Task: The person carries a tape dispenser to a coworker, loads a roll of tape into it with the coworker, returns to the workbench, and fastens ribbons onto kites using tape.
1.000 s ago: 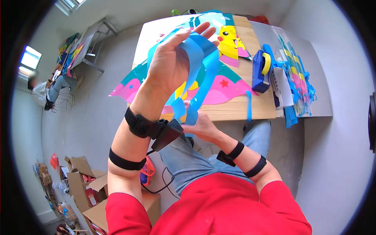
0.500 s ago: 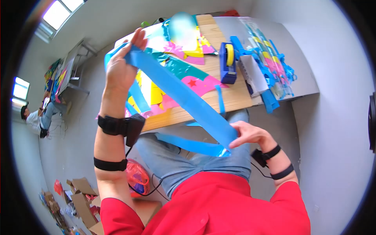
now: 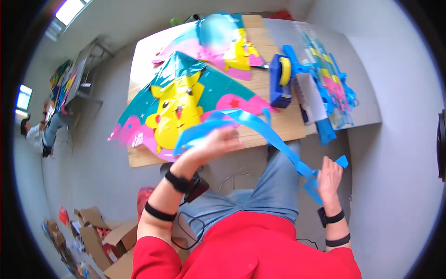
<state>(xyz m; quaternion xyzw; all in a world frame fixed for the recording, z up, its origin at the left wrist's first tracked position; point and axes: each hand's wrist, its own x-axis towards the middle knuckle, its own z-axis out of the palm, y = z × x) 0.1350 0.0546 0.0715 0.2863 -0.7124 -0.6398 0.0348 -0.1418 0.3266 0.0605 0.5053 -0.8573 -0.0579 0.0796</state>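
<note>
While the right hand [image 3: 330,179] grasps blue ribbon [image 3: 273,136], the left hand [image 3: 217,146], mid-frame, is too blurred to tell its grip.

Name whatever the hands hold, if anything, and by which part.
The right hand holds the blue ribbon near a loose end. The left hand is blurred; whether it grips the ribbon cannot be told.
</note>
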